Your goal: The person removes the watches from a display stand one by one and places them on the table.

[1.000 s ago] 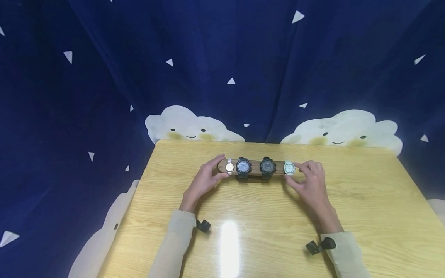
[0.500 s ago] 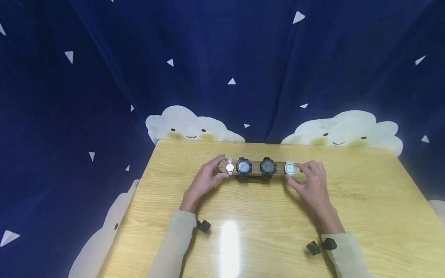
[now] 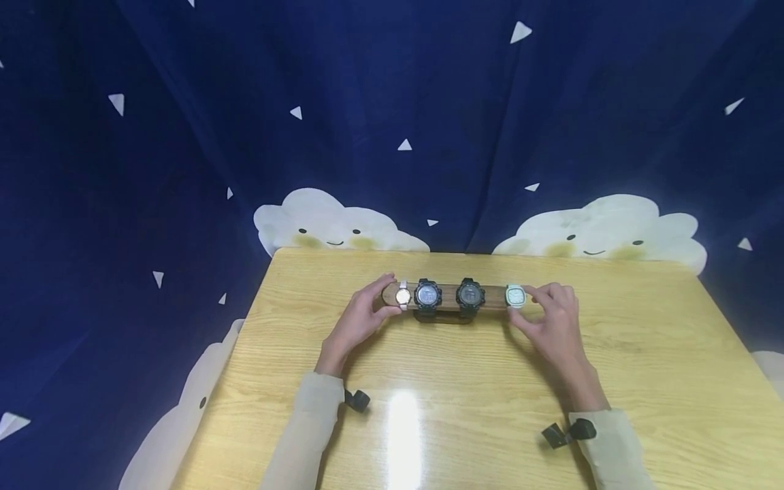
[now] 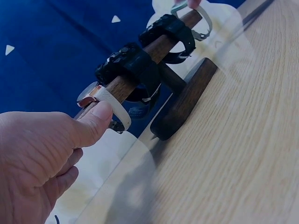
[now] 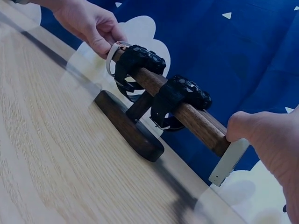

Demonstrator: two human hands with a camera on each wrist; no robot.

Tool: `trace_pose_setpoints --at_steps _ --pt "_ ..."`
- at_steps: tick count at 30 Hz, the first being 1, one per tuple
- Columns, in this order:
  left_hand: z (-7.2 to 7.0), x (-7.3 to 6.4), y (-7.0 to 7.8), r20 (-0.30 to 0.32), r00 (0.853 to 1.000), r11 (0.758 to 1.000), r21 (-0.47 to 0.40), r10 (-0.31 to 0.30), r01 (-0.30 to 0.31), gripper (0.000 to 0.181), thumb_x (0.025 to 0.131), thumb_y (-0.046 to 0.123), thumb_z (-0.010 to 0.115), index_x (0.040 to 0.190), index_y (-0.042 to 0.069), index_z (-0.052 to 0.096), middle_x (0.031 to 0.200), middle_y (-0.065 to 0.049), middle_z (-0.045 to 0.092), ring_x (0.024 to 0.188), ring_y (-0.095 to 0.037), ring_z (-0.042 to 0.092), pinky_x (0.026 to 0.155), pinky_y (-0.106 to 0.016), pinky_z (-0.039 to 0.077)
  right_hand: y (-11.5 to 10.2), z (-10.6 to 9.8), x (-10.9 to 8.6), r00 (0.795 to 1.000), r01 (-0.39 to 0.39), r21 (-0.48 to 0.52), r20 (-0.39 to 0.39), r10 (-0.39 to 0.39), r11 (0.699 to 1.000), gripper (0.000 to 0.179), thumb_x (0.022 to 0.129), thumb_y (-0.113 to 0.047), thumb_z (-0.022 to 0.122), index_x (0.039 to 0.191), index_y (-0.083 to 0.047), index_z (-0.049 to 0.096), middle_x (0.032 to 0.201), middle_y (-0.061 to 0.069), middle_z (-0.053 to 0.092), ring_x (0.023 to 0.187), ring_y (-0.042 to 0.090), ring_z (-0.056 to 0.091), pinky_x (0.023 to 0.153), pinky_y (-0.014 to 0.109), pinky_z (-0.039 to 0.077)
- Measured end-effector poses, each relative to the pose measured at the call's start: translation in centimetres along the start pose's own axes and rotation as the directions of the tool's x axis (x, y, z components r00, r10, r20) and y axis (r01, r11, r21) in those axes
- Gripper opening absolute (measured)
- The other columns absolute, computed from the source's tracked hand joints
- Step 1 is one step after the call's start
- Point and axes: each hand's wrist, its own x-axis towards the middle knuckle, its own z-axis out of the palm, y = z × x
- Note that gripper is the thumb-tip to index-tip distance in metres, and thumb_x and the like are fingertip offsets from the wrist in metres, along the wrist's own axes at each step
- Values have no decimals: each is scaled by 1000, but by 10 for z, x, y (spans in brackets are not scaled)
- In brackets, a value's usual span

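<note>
A dark wooden T-bar watch stand (image 3: 450, 297) carries several wristwatches along its bar. My left hand (image 3: 357, 321) grips the bar's left end, its thumb against the strap of a small white-strapped watch (image 4: 112, 103) with a rose-gold case. Two chunky black digital watches, one left of centre (image 3: 427, 295) and one right of centre (image 3: 470, 294), hang round the bar. At the right end, my right hand (image 3: 551, 323) pinches a pale mint watch (image 3: 516, 297) between thumb and fingers. Its strap loops around the very tip of the bar (image 5: 229, 161).
The stand's oval base (image 5: 133, 128) rests on a light wood-grain table (image 3: 465, 395). Behind hangs a dark blue curtain (image 3: 453, 122) with white triangles and smiling clouds. A small black camera mount sits at each wrist, left (image 3: 357, 400) and right (image 3: 566, 433).
My right hand has moved slightly right with the mint watch, which slides outward along the bar and away from the black watches. My left hand keeps its place at the bar's left end.
</note>
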Motion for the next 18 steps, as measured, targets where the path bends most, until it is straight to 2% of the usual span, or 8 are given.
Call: trace_pose_setpoints --at_steps 10,18 --pt "0 -1 0 2 1000 1000 -6 1 -1 72 92 21 80 155 5 48 162 -10 45 151 -27 39 126 -41 30 5 -3 -1 999 -32 -14 16 32 999 46 69 -13 90 106 9 75 83 16 57 86 33 42 82 35 28" --pt "0 -1 0 -1 1000 1000 -1 3 -3 71 92 22 80 155 10 49 161 -11 46 151 -27 40 126 -41 30 8 -5 -1 999 -51 -23 17 51 998 46 69 -11 90 107 9 75 83 12 56 86 30 42 82 35 28"
